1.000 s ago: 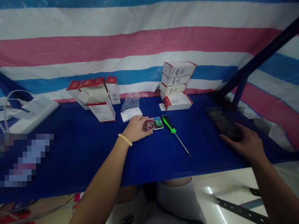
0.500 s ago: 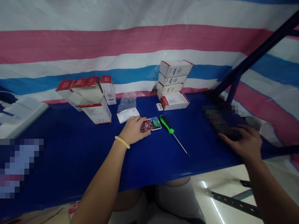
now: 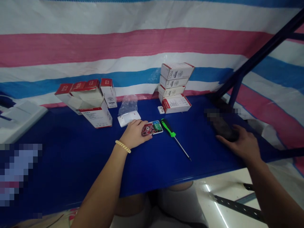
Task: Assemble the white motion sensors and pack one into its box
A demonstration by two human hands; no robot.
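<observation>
My left hand point(image 3: 134, 134) rests on the blue table point(image 3: 78, 155) with its fingers curled over the left end of a small white device base that carries a red circuit board point(image 3: 152, 128). The device's white cover point(image 3: 129, 118) lies just behind that hand. A screwdriver with a green and black handle point(image 3: 175, 137) lies to the right of the board, tip pointing toward me. My right hand point(image 3: 244, 145) is far to the right, fingers wrapped on a dark object point(image 3: 223, 128) that is partly blurred out.
A stack of several white and red boxes point(image 3: 175, 87) stands at the back, with a small white part point(image 3: 161, 109) beside it. More red-topped boxes point(image 3: 87, 99), one open, stand at the back left, next to a clear plastic bag point(image 3: 128, 104). A striped tarp hangs behind.
My right hand has shifted a little left and forward on the dark object. The left hand stays on the circuit board. The view has drifted slightly.
</observation>
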